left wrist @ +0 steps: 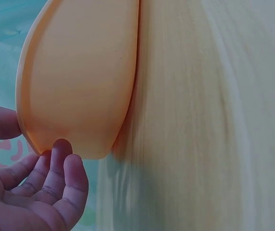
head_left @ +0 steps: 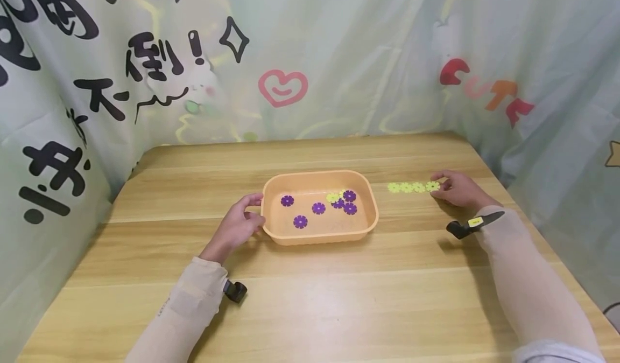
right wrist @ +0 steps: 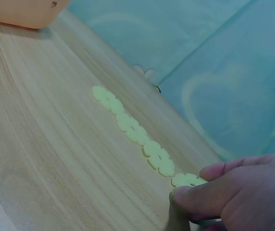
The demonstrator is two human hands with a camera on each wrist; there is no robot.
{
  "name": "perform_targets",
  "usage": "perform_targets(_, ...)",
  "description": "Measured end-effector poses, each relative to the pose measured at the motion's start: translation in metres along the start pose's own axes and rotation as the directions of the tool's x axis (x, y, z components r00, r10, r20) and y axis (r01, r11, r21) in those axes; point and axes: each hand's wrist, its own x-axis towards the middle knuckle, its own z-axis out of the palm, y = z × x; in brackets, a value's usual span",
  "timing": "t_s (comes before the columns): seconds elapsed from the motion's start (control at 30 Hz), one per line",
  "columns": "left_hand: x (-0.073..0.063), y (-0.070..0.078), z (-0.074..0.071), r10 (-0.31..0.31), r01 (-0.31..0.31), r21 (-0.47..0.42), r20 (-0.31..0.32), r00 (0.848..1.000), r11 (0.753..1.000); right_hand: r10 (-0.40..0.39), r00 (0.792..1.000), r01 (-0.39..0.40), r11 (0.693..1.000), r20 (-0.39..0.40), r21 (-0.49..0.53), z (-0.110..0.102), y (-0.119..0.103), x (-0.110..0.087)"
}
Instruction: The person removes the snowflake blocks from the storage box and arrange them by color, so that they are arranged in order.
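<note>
The tray [head_left: 317, 238] sits around the middle of the surface [head_left: 339, 298], its long sides roughly along the far edge, where both arms can reach it. The left hand [head_left: 237, 223] holds the tray's left end: its grip is curled, fingertips against the outer wall, presumably to steady it. Whether any tip crosses the rim is hard to tell.

Between the tray and the surface's right edge, a row of yellow flower pieces [head_left: 406, 187] lies roughly parallel to the far edge, a placing that sets it apart from the tray's contents. The right hand [head_left: 459, 189] has its grip closed, thumb and finger pinching the end yellow piece [right wrist: 185, 180], the one nearest the surface's right edge. Pinched on its outer side, that piece has its other side free, just beside the next one; that seems why the hand comes in from the right.

Inside the tray, purple flower pieces [head_left: 300, 222] lie scattered, three bunched with loose yellow pieces [head_left: 332, 197] toward the right end, contained by the walls.
</note>
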Motion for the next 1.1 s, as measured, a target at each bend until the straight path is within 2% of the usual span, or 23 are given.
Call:
perform_targets(0.37, 0.0019, 0.0018, 0.0001, -0.012, 0.012, 0.005, -0.002, 1.000, 1.000, -0.003, 1.000, 0.003, 0.999, 0.007, -0.046, -0.0008, 0.0034, 0.0024)
perform_targets(0.7, 0.0007, -0.0013, -0.0013, -0.004, 0.004, -0.001, 0.003, 1.000, 1.000, -0.004, 1.000, 0.004, 1.000, 0.004, -0.026, 0.0019, 0.0019, 0.0030)
perform_targets(0.87, -0.0024, -0.0031, -0.0021, -0.031, 0.031, 0.005, -0.003, 1.000, 1.000, -0.017, 1.000, 0.017, 1.000, 0.027, -0.002, 0.0048, 0.0010, 0.0024)
perform_targets(1.1, -0.0013, 0.0013, -0.0007, 0.005, -0.005, -0.013, -0.001, 1.000, 1.000, 0.012, 1.000, -0.011, 0.999, 0.021, -0.053, 0.0019, 0.0008, 0.0036)
